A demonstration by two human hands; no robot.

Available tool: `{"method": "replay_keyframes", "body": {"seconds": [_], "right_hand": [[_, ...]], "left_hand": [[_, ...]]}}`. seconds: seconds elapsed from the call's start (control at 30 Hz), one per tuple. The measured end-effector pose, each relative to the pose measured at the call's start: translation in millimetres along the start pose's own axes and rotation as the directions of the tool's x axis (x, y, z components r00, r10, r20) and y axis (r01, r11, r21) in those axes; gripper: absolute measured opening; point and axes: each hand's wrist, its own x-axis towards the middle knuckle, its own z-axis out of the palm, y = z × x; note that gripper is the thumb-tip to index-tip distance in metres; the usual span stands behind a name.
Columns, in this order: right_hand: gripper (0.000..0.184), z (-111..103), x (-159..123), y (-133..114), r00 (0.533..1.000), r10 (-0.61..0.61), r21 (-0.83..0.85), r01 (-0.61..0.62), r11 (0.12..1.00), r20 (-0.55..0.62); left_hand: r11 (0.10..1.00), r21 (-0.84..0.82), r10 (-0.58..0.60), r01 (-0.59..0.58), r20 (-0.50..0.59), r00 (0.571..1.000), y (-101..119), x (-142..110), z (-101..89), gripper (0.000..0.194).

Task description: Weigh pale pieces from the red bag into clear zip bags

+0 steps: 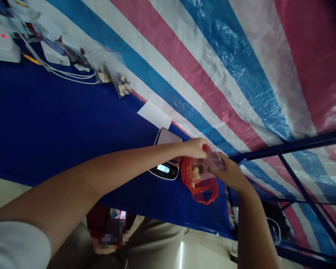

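My left hand reaches past a digital kitchen scale and is closed on the upper edge of a clear plastic bag. On the other side, my right hand grips the same bag, its fingers curled around the film. Beneath both hands lies a red plastic bag with its mouth open toward me. Pale and dark chunky pieces show inside it, partly covered by the clear film. The scale's display is lit, and my left forearm hides part of its body.
Two clear bags of similar pieces rest at the back, near white cables and a white device. White paper lies behind the scale on the blue table. Striped sheeting rises behind; a metal frame stands right.
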Motion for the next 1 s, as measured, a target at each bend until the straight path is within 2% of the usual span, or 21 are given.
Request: {"method": "replay_keyframes", "body": {"seconds": [0.2,0.27,0.33,0.5,0.63,0.87,1.0], "right_hand": [[0.029,-6,0,7,0.995,0.096,-0.115,-0.094,0.989,0.017],[0.030,-10,0,7,0.994,0.110,-0.153,-0.109,0.982,-0.002],[0.029,-14,0,6,0.991,0.110,-0.185,-0.122,0.975,-0.072],[0.028,-24,2,-1,0.984,0.024,-0.311,-0.079,0.947,-0.176],[0.034,-31,7,-8,0.987,0.045,-0.345,-0.098,0.934,-0.157],[0.033,-44,18,-11,0.972,0.117,-0.353,-0.185,0.917,-0.204],[0.031,-58,17,-14,0.944,0.121,-0.336,-0.226,0.914,-0.306]], "left_hand": [[0.999,0.014,0.049,-0.048,-0.079,0.996,0,3,0.2,0.035],[0.999,-0.006,0.041,-0.042,-0.113,0.993,3,3,-0.4,0.032],[0.998,-0.038,0.039,-0.045,-0.145,0.989,6,3,-1.0,0.031],[0.983,-0.186,-0.027,-0.004,-0.164,0.986,18,-3,-0.6,0.042],[0.956,-0.292,-0.068,0.026,-0.135,0.989,27,-9,-1.1,0.046],[0.951,-0.304,-0.101,0.055,-0.136,0.986,31,-12,-4.5,0.044],[0.952,-0.302,-0.100,0.053,-0.141,0.985,26,-8,-3.6,0.045]]}}
